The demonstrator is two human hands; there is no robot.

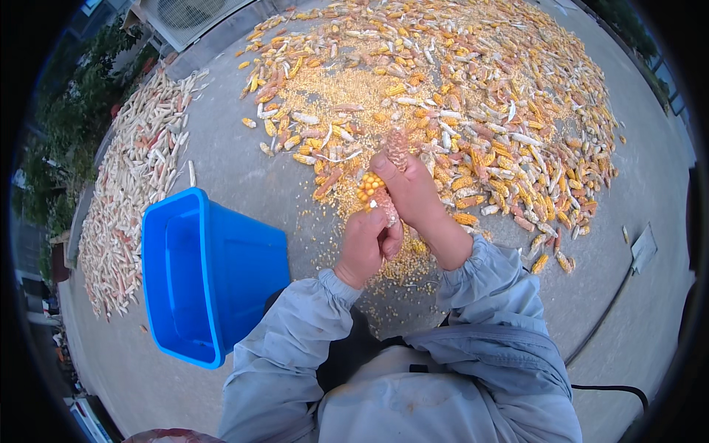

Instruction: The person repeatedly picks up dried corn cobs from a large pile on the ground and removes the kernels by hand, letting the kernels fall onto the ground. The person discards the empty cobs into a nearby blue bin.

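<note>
Corn (pixel 369 186) within and between both hands (pixel 415 193)

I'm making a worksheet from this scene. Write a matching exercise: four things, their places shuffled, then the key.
Things
1. Blue, open-topped plastic tub
2. Heap of pale, bare corn cobs
3. Cluster of round yellow kernels on a cob
4. Flat grey panel on a dark rod

Places
A. Between the bare left hand and right hand
B. Far right, on the ground
C. Beside the grey-blue left sleeve
D. Far left, beyond the tub

Pairs: 1-C, 2-D, 3-A, 4-B
</note>
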